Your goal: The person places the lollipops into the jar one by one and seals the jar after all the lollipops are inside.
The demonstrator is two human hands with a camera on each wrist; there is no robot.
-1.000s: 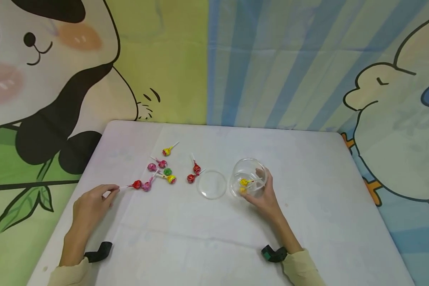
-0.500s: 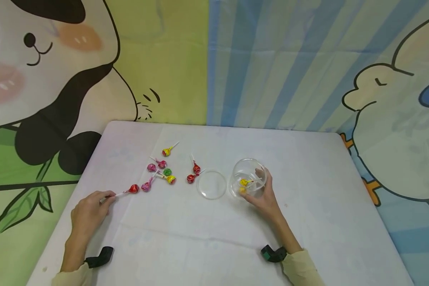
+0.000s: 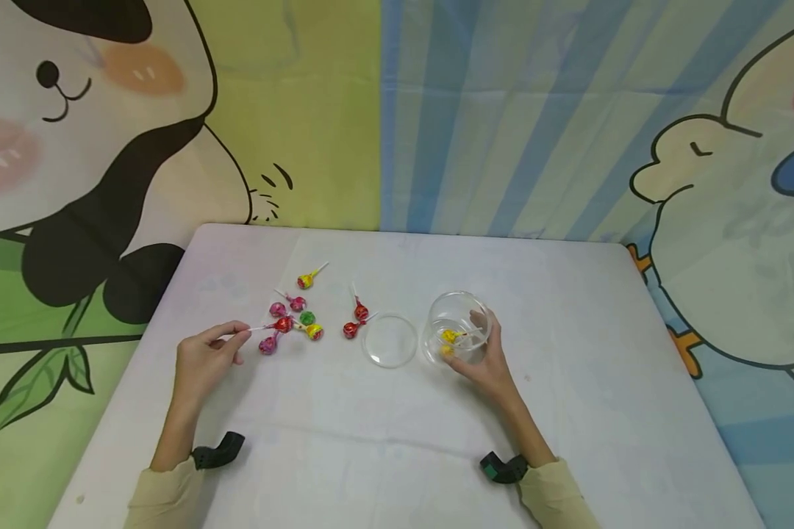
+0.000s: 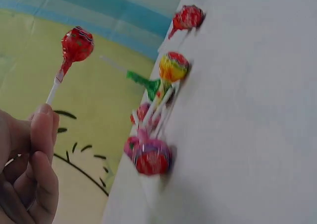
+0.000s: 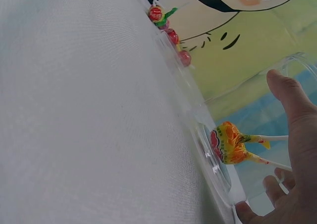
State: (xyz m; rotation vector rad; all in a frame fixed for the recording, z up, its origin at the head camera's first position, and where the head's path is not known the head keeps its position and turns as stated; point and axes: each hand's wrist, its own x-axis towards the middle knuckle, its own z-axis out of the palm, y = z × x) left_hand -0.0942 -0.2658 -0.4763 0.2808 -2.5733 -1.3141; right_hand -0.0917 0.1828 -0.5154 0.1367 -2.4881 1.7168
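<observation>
My left hand [image 3: 205,360] pinches the white stick of a red-wrapped lollipop [image 3: 282,325] between thumb and fingers. In the left wrist view that lollipop [image 4: 78,44] points head up, raised off the table. My right hand [image 3: 490,367] grips the side of a clear plastic jar [image 3: 459,294], which stands on the table with its top open. Two yellow lollipops [image 5: 229,142] lie inside, sticks toward the palm. Just left of the jar lies a clear round lid [image 3: 390,341]. Beyond the held lollipop are a green lollipop [image 3: 307,318] and a yellow one [image 3: 314,332].
Pink lollipops [image 3: 268,345] lie near the left hand. A yellow lollipop [image 3: 306,281] sits farther back, and two red ones [image 3: 361,313] rest between the group and the lid. The white table [image 3: 569,308] meets a cartoon-printed backdrop [image 3: 331,110] behind.
My left hand first drew the red lollipop slightly left, then lifted it and moved right and away from me, over the pink lollipops. The right hand and jar stay put.
</observation>
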